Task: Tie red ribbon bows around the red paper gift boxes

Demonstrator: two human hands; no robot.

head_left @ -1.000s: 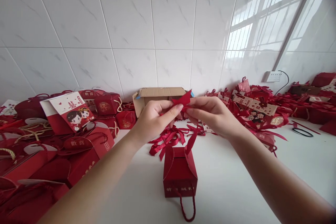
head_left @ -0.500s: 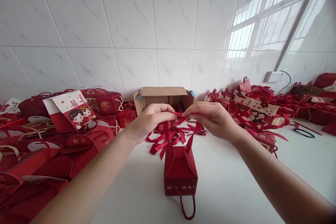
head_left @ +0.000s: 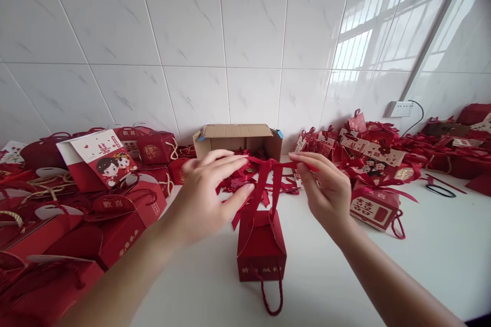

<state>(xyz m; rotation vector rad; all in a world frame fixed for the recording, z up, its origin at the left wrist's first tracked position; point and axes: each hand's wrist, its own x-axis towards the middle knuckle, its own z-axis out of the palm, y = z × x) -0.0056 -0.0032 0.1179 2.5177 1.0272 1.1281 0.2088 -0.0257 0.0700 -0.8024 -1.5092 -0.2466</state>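
Observation:
A small dark red gift box [head_left: 262, 245] stands on the white table with a twisted cord handle hanging off its front. From its top rises a red ribbon [head_left: 261, 186], crossed in a knot above the box. My right hand [head_left: 326, 184] pinches one ribbon end between thumb and fingers, right of the knot. My left hand [head_left: 209, 196], slightly blurred, has its fingers stretched out and its thumb well apart. The other ribbon end lies at its fingertips; whether it touches them I cannot tell.
Red gift boxes [head_left: 130, 214] crowd the left side. More decorated boxes [head_left: 378, 204] are piled at the right. An open cardboard box [head_left: 238, 130] stands by the tiled wall, loose ribbons in front. A black ring [head_left: 440, 191] and a power socket [head_left: 401, 109] are at the right.
My hands have moved apart, drawing the ribbon into a knot over the box. My left hand's fingers have opened from their pinch. The view has shifted slightly.

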